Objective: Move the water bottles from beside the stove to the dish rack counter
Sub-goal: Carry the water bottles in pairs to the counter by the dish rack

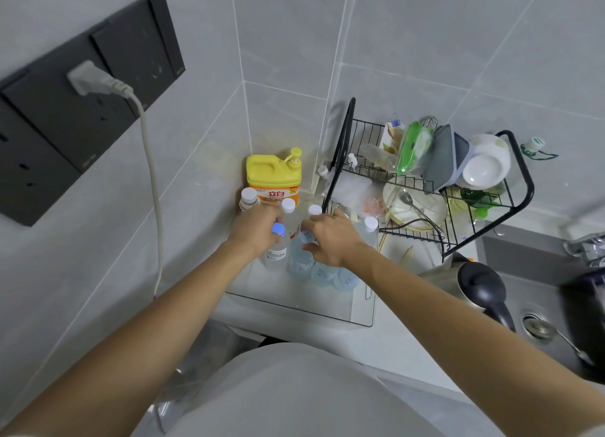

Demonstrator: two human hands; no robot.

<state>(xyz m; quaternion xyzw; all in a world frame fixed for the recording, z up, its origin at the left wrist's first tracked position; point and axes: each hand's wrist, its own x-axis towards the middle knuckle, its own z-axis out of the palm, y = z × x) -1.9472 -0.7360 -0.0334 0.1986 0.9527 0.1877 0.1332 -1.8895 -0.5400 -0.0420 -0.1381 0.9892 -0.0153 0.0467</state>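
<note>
Bottles [296, 256] already stand beside the rack [425, 187]; left hand [258, 225] and right hand [330, 240] each grip one, probably the last.

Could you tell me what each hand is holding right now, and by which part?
The left hand grips the blue-capped bottle near its neck. The right hand closes on a pale-blue-capped bottle at its top.

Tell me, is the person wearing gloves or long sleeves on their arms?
No. Both the left hand and the right hand are bare, with no gloves, rings or watch showing. The forearms are uncovered too. A pale, light-coloured top shows below, at the body.
</note>
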